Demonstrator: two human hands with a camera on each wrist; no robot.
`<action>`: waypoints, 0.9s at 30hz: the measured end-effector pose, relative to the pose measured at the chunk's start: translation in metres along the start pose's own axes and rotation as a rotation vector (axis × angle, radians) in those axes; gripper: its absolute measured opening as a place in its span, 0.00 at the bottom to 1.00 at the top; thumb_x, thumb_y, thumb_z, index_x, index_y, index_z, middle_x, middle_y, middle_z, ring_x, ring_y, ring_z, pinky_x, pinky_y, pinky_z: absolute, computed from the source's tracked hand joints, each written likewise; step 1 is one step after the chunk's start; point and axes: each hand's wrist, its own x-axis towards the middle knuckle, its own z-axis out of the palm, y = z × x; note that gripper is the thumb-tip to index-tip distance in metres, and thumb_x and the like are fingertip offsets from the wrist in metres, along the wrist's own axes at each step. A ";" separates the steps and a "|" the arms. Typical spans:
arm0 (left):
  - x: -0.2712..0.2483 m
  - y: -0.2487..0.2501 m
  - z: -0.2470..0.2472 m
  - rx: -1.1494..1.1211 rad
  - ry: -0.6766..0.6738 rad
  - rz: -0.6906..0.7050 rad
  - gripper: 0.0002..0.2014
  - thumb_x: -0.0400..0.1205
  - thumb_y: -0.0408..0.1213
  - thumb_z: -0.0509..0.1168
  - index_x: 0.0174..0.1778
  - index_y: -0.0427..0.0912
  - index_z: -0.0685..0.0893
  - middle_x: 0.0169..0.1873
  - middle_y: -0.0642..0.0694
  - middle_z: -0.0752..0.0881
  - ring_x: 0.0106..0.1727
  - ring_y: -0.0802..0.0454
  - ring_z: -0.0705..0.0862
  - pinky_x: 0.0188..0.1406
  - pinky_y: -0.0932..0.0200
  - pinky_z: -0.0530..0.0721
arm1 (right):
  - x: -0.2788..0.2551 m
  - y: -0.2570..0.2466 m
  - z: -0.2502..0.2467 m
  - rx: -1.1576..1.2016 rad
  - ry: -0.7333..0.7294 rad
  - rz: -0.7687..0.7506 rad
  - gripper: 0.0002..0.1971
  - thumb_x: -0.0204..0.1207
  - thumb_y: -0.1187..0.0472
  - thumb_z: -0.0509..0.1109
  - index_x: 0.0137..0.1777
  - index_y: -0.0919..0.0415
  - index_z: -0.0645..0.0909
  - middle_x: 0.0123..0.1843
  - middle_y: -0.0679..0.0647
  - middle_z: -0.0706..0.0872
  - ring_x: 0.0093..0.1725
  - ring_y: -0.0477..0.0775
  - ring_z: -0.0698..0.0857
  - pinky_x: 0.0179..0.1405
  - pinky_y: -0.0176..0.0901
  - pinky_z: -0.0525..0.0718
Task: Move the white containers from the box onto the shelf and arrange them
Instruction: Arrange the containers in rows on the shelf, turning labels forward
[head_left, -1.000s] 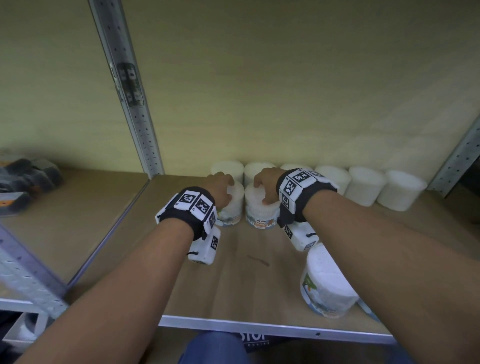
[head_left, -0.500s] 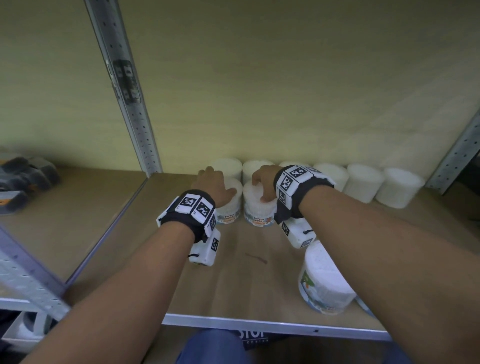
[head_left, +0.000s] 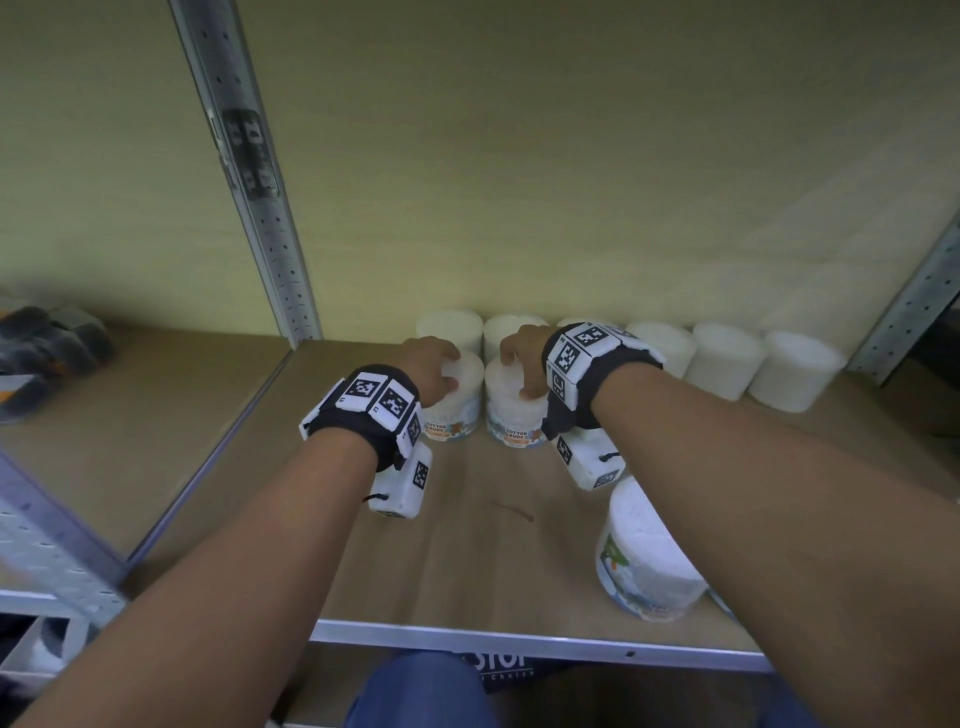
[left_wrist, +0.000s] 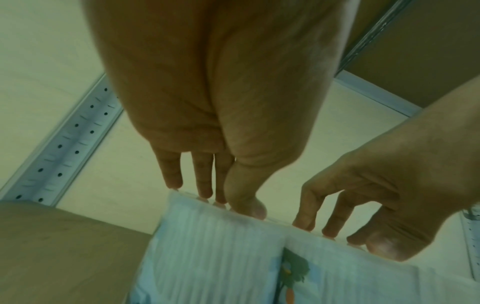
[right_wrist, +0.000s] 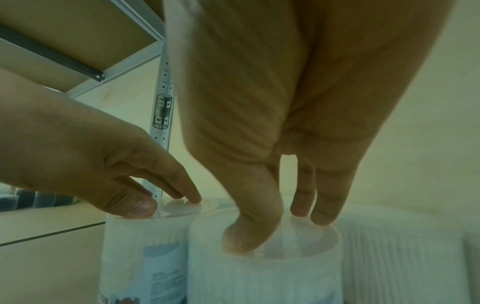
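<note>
Your left hand (head_left: 434, 366) holds the top of the left front container (head_left: 451, 402) with curled fingertips, and your right hand (head_left: 524, 358) holds the right front container (head_left: 514, 413) the same way; both stand upright on the shelf (head_left: 467, 545), touching each other and just in front of the back row (head_left: 722, 358) of 6 white containers against the wall. Risk 1: a grip at the lid rim only, as the right wrist view shows, may tip a tub if you push rather than lift. Risk 2: pushing further back would likely shunt the rear row out of line. Risk 3: your right forearm passes directly over the large tub (head_left: 647, 556) near the front edge (head_left: 519, 636); I judge that a careless withdrawal could knock it off. Open room lies on the bare shelf left of the pair, towards the upright post (head_left: 260, 208), and in the centre.
</note>
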 end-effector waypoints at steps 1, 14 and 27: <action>-0.001 0.000 0.000 0.002 -0.001 -0.003 0.25 0.84 0.40 0.64 0.77 0.44 0.70 0.78 0.44 0.70 0.76 0.44 0.71 0.73 0.55 0.69 | -0.002 0.000 -0.001 0.008 0.009 -0.002 0.39 0.52 0.46 0.84 0.66 0.51 0.81 0.65 0.53 0.82 0.58 0.55 0.83 0.50 0.42 0.81; -0.034 -0.005 -0.002 0.068 -0.004 0.027 0.25 0.84 0.40 0.62 0.79 0.44 0.69 0.77 0.43 0.71 0.76 0.44 0.71 0.73 0.56 0.68 | -0.108 -0.033 -0.020 -0.001 0.010 -0.035 0.27 0.76 0.60 0.73 0.74 0.64 0.74 0.73 0.61 0.77 0.72 0.60 0.78 0.53 0.33 0.78; -0.112 -0.016 0.011 -0.043 -0.026 -0.029 0.25 0.82 0.40 0.66 0.76 0.48 0.72 0.75 0.47 0.74 0.75 0.47 0.73 0.75 0.51 0.72 | -0.183 -0.063 0.004 -0.025 -0.016 -0.161 0.32 0.76 0.53 0.72 0.77 0.59 0.65 0.75 0.62 0.71 0.67 0.64 0.79 0.60 0.51 0.80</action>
